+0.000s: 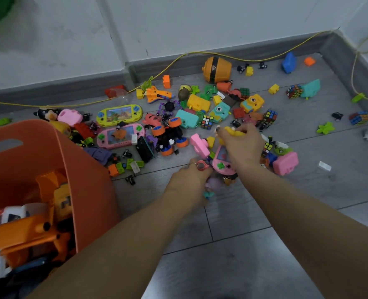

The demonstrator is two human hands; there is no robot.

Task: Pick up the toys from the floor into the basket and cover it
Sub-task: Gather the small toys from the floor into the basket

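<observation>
Several small plastic toys lie scattered on the grey floor, among them a yellow water game [119, 115], a pink water game [120, 135] and a black car with orange wheels [170, 135]. An orange basket [88, 169] stands at the left with an orange digger and a white truck inside. My left hand [188, 182] grips several small toys, a red ring and pale pink and teal pieces showing between its fingers. My right hand [242, 143] pinches a yellow toy [232, 131] above another pink water game [223, 161]. No basket cover is visible.
A grey skirting board and white wall run along the back, with a yellow cord [178, 59] lying along them. An orange barrel toy [216, 69] and puzzle cubes [294, 91] lie further back. Bare floor tiles [254, 244] show near me between my arms.
</observation>
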